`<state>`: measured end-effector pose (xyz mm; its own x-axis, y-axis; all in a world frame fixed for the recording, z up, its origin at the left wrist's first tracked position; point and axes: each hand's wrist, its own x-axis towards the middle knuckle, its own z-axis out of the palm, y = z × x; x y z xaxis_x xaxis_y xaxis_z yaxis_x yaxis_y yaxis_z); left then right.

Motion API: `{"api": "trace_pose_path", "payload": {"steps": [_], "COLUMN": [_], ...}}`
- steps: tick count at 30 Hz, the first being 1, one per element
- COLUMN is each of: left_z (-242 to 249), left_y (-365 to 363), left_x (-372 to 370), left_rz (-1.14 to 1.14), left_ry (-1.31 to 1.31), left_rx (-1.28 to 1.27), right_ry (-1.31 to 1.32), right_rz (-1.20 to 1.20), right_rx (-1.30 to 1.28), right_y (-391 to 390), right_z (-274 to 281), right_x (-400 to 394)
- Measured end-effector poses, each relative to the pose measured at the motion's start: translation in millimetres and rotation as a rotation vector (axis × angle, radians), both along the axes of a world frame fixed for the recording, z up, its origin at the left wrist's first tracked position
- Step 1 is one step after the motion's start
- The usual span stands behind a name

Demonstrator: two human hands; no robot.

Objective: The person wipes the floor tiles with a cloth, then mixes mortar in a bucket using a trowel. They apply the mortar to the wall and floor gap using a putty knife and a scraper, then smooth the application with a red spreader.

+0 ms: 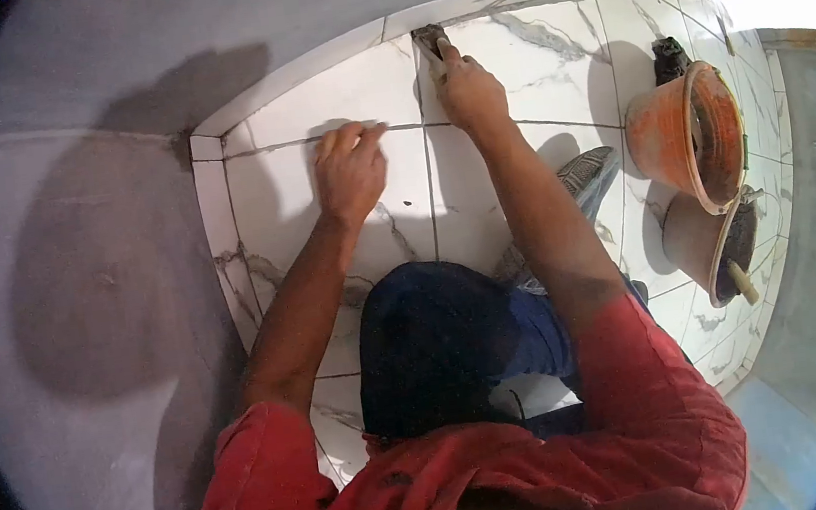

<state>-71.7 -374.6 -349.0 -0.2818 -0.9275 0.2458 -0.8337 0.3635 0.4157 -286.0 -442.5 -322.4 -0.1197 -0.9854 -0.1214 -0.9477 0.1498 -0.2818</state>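
My right hand (472, 91) is wrapped around a small scraper-like tool (426, 48) with dark grout at its end. The tool meets the floor at the foot of the wall, right by the tile skirting (345, 53). Its exact kind I cannot tell, as my fingers cover much of it. My left hand (351, 173) hovers over a white marbled tile (312, 115), holding nothing, its fingers apart and loosely bent near a grout joint. A dark crumb (407, 203) lies on the tile below it.
To the right stand two orange buckets, one (661, 130) tipped toward the other (693, 243), which holds dark grout and a tool with a pale handle (743, 282). A black bag-like thing (671, 59) sits behind them. My shoe (588, 174) rests on the tiles; grey walls enclose the floor.
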Motion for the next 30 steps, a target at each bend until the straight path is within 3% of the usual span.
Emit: {"api": "trace_pose_path", "payload": {"steps": [2, 5, 7, 11, 15, 18, 26, 30], "left_z": [3.7, -3.6, 20.7, 22.0, 8.7, 21.0, 19.1, 18.1], "left_y": [-25.2, -63.8, -88.5, -112.3, -126.3, -130.1, -133.7, -120.4], "left_x": [-30.7, -77.1, -96.2, -112.6, -113.1, -112.6, -114.8, -100.2], "left_rz": [-0.108, 0.065, 0.437, 0.461, 0.402, 0.519, 0.504, 0.510], "left_ry": [0.392, 0.574, 1.306, 1.369, 1.432, 1.397, 1.421, 1.193], "left_rx": [0.312, 0.297, 1.020, 1.266, 1.328, 1.304, 1.226, 1.087], "right_ry": [-0.080, -0.095, -0.105, -0.092, -0.075, -0.094, -0.112, -0.083], "right_rz": [0.018, -0.015, -0.002, 0.001, -0.006, 0.028, 0.012, 0.005], "right_rx": [0.008, 0.067, 0.030, 0.052, 0.096, 0.065, 0.080, 0.074], "right_y": [1.8, -1.8, -5.7, -7.2, -9.8, -9.4, 15.2, 10.6], "right_z": [-0.3, 3.1, 1.3, 6.2, 18.2, 18.4, 29.2, 34.9], "right_x": [-5.1, -10.0, -11.8, -8.7, -10.0, -16.2, -26.8, -15.9]}}
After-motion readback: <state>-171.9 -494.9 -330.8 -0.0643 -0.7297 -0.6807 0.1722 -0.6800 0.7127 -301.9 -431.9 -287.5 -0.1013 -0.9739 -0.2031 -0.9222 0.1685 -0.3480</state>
